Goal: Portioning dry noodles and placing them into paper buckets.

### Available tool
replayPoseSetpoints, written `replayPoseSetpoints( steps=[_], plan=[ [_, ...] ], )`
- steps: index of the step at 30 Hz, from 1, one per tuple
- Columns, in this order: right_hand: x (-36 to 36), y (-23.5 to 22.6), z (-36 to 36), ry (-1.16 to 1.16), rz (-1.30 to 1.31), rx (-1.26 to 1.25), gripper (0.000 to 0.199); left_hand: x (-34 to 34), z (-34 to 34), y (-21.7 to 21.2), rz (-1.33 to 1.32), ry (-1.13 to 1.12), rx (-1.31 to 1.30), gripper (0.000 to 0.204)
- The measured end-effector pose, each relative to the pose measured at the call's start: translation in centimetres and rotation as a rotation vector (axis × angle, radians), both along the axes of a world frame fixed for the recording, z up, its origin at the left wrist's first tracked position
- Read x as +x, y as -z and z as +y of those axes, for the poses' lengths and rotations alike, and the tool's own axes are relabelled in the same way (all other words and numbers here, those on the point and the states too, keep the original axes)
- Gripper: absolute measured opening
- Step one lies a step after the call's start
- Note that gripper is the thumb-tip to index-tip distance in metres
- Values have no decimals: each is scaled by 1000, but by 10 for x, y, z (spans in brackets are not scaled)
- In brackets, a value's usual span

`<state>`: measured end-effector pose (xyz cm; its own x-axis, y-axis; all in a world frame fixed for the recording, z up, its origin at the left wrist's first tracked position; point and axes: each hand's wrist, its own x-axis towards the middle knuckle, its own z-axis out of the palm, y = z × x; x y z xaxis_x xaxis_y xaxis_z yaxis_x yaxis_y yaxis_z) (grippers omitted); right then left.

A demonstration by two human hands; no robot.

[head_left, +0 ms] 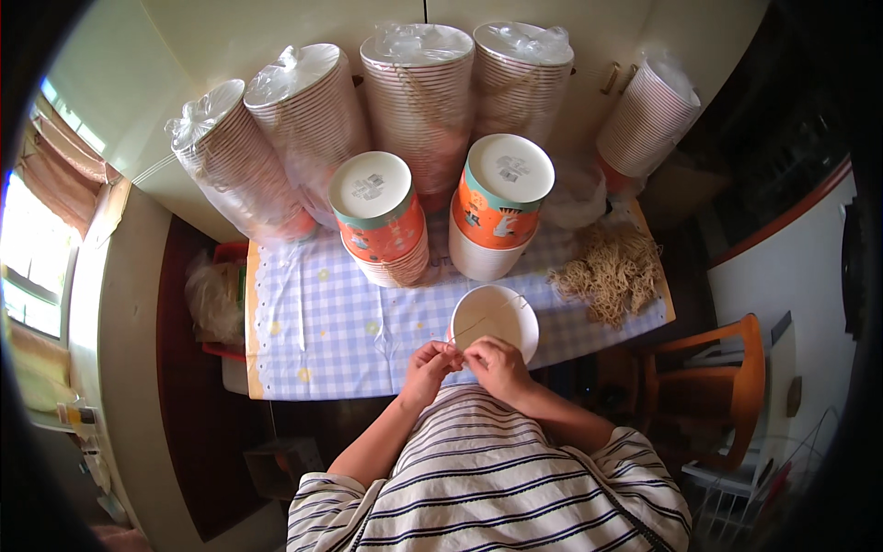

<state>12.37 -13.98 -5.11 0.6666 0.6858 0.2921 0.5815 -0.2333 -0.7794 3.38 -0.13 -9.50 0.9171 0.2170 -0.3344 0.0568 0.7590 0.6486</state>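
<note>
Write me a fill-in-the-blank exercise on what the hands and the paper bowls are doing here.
1. Both hands, left hand and right hand, meet at the rim of one white paper ____.
2. A thin tan string stretches across the open white paper bowl, from the hands to its ____.
3. The loose pile of tan strings lies on the person's ____ side of the blue checked tablecloth.

Missing words: bowl; rim; right

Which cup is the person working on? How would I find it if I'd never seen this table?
Start at the table with the blue checked cloth and go to its near edge, by the person's striped shirt. Both hands, left hand and right hand, meet at a white paper cup. Unlike the stacked orange cups behind, it stands alone, open side up, with string across it.
</note>
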Motion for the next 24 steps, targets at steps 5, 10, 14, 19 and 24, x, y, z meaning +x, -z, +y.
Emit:
replayPoseSetpoints(
  steps=[5, 10, 14, 19, 24],
  plan=[
    [-13, 9, 0, -134, -140, 12, 11, -18, 8, 7, 70, -31, 115, 4],
    [-16, 15, 1, -337, -265, -103, 8, -25, 8, 11, 99, -76, 42, 3],
    [-9, 17, 1, -339, -420, -244, 6, -23, 6, 17, 113, -90, 7, 3],
    [15, 17, -2, -249, -509, -266, 8, -9, -3, 14, 116, -26, 19, 11],
    [23, 17, -5, -136, -493, -143, 5, 2, -6, 15, 68, -17, 114, 11]
  ],
)
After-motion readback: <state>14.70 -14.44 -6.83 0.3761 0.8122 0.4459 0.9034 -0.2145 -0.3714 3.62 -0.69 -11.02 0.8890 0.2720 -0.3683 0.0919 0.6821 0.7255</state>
